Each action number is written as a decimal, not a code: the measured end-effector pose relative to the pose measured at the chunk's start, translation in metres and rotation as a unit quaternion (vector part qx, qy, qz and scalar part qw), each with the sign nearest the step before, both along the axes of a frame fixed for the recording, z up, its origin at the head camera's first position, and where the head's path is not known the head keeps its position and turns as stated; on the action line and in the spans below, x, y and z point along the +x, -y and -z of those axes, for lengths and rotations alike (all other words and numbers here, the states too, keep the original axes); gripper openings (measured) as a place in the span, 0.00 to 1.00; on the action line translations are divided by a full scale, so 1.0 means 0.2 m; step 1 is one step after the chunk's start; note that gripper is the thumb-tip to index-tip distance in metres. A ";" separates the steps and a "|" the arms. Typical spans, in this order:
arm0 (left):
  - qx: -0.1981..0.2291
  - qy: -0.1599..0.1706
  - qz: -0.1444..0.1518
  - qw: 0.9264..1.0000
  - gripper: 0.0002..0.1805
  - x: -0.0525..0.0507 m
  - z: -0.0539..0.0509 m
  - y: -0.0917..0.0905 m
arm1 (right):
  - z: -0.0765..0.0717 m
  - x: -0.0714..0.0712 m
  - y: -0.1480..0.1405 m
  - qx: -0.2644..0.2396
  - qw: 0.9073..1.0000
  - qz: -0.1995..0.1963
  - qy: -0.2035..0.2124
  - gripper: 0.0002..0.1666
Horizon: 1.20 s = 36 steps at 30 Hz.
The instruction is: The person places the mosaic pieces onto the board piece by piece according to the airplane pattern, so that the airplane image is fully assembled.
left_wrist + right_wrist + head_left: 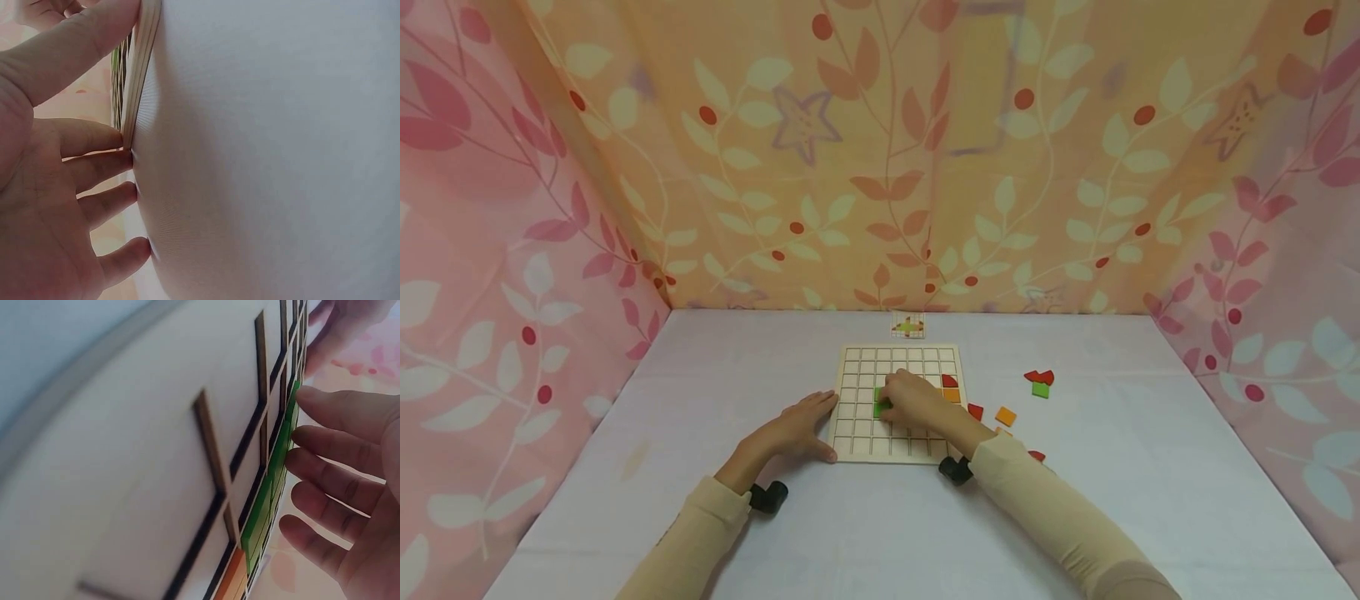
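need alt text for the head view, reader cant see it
A person's right hand touches green tiles on a gridded board, while the left hand touches its left edge. Loose red, orange and green pieces lie to the right; a small card lies beyond the board.

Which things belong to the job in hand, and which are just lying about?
Job: grid board; green tiles, orange tile and red tile on it; loose tiles beside it; probably the patterned card behind it.

Incidental: floral backdrop; white tabletop; black wrist devices.
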State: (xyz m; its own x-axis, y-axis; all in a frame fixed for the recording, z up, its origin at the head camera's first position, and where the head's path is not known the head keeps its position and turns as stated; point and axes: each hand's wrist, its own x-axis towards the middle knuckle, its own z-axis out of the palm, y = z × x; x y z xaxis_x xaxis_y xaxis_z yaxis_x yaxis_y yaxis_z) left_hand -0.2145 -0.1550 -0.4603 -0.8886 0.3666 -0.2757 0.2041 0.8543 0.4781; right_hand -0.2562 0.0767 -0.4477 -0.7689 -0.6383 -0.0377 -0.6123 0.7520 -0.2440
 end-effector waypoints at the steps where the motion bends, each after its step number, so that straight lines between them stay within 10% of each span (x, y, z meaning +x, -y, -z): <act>1: 0.001 0.000 0.000 1.000 0.56 0.00 0.00 0.00 | 0.00 0.00 -0.01 -0.005 1.000 -0.001 0.000 0.12; 36: -0.001 -0.009 0.007 1.000 0.57 0.00 0.01 0.00 | -0.04 -0.10 -0.67 -0.043 0.981 0.177 0.071 0.15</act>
State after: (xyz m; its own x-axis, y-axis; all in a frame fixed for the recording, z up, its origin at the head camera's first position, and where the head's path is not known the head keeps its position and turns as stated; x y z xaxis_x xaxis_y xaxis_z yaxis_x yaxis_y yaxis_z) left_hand -0.2150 -0.1558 -0.4624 -0.8884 0.3782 -0.2603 0.2248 0.8526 0.4717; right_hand -0.2767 0.2110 -0.4389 -0.9337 -0.3382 -0.1172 -0.2725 0.8840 -0.3798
